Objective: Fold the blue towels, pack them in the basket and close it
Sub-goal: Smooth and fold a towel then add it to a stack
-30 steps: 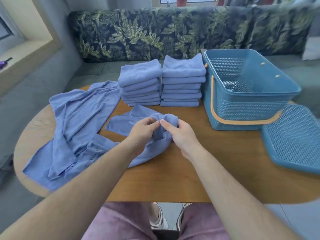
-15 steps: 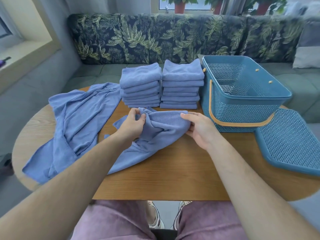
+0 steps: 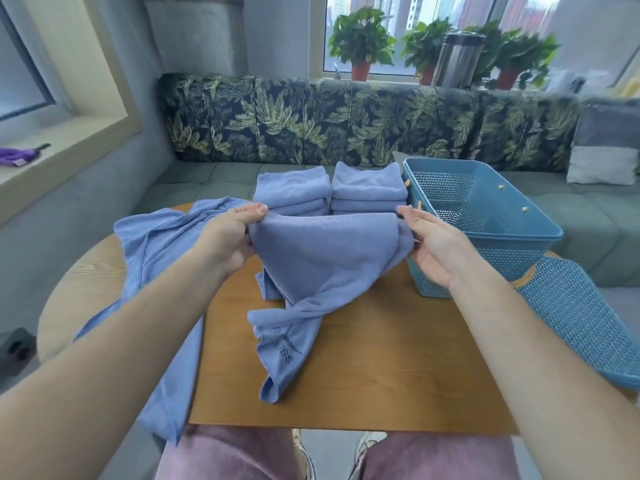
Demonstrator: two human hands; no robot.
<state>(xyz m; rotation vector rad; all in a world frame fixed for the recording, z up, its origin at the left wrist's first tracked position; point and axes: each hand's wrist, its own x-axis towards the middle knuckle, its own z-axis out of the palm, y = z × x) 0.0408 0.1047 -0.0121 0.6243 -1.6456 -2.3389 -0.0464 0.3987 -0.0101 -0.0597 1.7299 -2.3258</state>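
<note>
A blue towel (image 3: 322,258) hangs lifted above the wooden table (image 3: 381,375), its lower end trailing on the wood. My left hand (image 3: 230,237) pinches its top left corner and my right hand (image 3: 433,244) pinches the top right corner, stretching the upper edge between them. Behind it stand two stacks of folded blue towels (image 3: 292,187) (image 3: 369,185), partly hidden by the raised towel. Unfolded blue towels (image 3: 156,244) lie spread over the table's left side. The blue basket (image 3: 485,233) stands open and empty at the right, and its lid (image 3: 581,320) lies flat beside it.
A leaf-patterned sofa (image 3: 346,123) runs behind the table. Potted plants (image 3: 362,46) and a metal flask (image 3: 457,58) stand on the window sill. A grey cushion (image 3: 606,147) sits at the far right. My knees are under the table's near edge.
Both hands moved apart and upward, lifting the towel off the table and spreading its top edge. The camera tilted up, showing the window.
</note>
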